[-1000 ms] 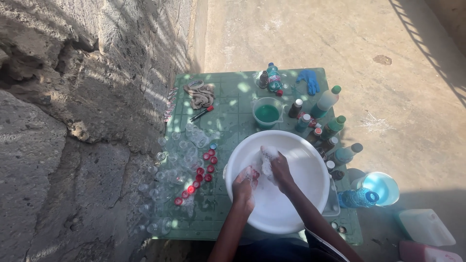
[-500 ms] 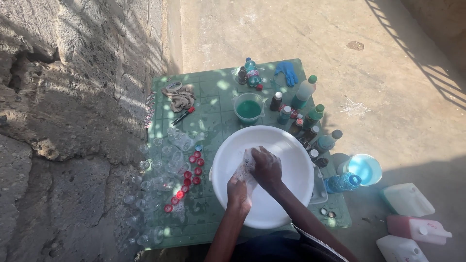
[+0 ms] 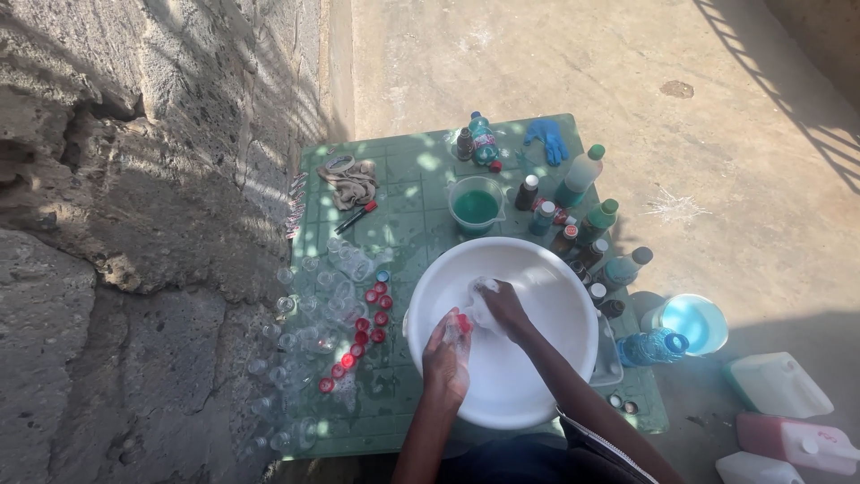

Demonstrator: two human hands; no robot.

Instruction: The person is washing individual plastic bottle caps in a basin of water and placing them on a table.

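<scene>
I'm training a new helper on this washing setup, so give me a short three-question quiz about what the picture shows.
1. True or false: both hands are over the white basin.
2. Which hand holds the small clear bottle with a red cap? A) left hand B) right hand C) neither
3. Fill in: the clear measuring jug behind the basin holds ____ liquid.

Key
1. True.
2. A; the right hand grips something pale and crumpled, cloth or plastic, I cannot tell.
3. Green.
</scene>
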